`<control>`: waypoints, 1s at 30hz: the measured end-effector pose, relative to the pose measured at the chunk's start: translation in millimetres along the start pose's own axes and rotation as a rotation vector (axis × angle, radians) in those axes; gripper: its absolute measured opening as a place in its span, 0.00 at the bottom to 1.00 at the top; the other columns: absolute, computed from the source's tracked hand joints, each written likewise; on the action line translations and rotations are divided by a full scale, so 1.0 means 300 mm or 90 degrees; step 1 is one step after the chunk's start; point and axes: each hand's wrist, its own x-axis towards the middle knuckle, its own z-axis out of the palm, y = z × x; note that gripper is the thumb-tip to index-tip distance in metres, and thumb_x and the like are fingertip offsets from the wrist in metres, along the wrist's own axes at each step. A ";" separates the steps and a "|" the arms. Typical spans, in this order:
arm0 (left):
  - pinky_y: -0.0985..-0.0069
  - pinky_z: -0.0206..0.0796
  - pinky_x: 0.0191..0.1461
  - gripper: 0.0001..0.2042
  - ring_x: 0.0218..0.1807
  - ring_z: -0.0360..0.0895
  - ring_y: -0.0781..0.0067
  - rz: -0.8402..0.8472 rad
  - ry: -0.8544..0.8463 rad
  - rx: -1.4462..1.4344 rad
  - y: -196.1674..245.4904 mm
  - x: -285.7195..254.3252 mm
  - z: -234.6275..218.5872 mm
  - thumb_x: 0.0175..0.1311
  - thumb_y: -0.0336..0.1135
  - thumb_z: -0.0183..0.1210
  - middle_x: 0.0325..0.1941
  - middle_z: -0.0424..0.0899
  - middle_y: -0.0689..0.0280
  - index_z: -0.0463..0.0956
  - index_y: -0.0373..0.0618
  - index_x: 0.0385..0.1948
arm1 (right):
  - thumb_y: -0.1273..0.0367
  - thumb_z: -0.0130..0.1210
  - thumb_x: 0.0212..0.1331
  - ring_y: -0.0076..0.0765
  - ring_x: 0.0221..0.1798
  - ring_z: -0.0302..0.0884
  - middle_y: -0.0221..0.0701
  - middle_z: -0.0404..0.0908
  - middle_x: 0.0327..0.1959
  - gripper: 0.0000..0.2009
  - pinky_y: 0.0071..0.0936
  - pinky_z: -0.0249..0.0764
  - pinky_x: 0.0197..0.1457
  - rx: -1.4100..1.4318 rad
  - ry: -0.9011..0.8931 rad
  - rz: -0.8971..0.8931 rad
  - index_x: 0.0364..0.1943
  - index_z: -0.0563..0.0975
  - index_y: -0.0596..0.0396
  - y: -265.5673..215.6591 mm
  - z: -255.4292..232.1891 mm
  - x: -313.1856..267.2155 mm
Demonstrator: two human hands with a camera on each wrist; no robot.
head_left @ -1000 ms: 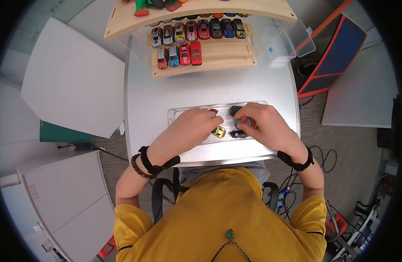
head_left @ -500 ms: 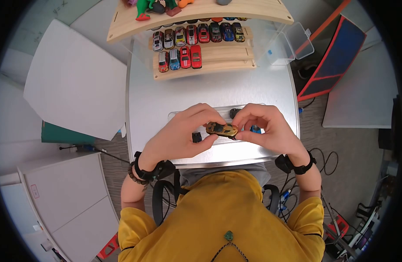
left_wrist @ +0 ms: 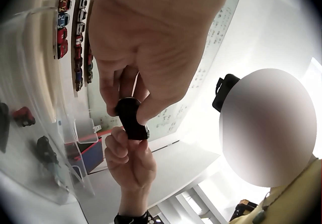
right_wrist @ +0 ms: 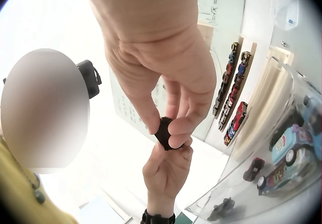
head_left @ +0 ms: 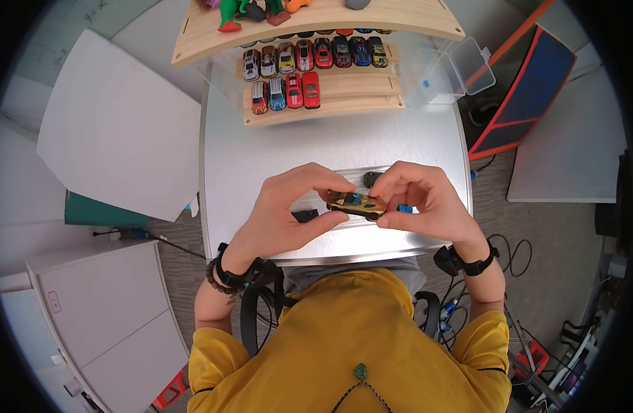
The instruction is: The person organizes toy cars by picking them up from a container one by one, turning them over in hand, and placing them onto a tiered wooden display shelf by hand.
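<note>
A gold toy car (head_left: 357, 202) with dark windows is held up over a clear plastic tray (head_left: 344, 172). My left hand (head_left: 275, 210) pinches its left end between thumb and fingers. At the other end my right hand (head_left: 430, 203) grips it with thumb and fingertips. Both wrist views show the car's black underside (left_wrist: 132, 119). Below, a black toy car (head_left: 372, 179), a bit of blue toy car (head_left: 404, 208) and a dark piece (head_left: 305, 216) show around the hands. A small dark red car (right_wrist: 254, 169) is in the tray in the right wrist view.
Behind the tray, a wooden rack (head_left: 357, 113) carries rows of toy cars, with four-legged toy figures (head_left: 251, 12) on its top board. An open clear box (head_left: 446, 86) stands at the table's back right. The metal table (head_left: 223, 148) has its front edge close to the person.
The gold car has come up from the tray, where it lay a second ago, into both hands. Since half a second ago it has shifted slightly right and turned a little.
</note>
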 end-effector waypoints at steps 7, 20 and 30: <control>0.70 0.75 0.55 0.19 0.53 0.83 0.66 0.035 0.018 -0.029 -0.027 -0.006 0.008 0.56 0.19 0.73 0.53 0.87 0.55 0.82 0.39 0.50 | 0.77 0.72 0.58 0.20 0.44 0.84 0.28 0.87 0.41 0.15 0.22 0.79 0.47 0.017 -0.008 -0.003 0.48 0.82 0.59 -0.001 -0.002 0.002; 0.67 0.81 0.57 0.16 0.55 0.87 0.53 0.162 0.082 0.154 -0.055 -0.009 0.068 0.50 0.19 0.74 0.51 0.88 0.60 0.83 0.44 0.39 | 0.83 0.70 0.56 0.26 0.43 0.86 0.33 0.86 0.38 0.23 0.25 0.85 0.49 0.150 -0.006 0.054 0.57 0.79 0.64 -0.003 0.014 0.009; 0.72 0.75 0.43 0.12 0.44 0.82 0.63 0.201 0.188 0.313 -0.056 -0.029 0.096 0.48 0.18 0.73 0.42 0.84 0.65 0.86 0.47 0.33 | 0.78 0.74 0.53 0.20 0.38 0.84 0.30 0.85 0.34 0.35 0.19 0.80 0.42 -0.027 -0.061 0.068 0.68 0.73 0.61 0.002 0.016 0.034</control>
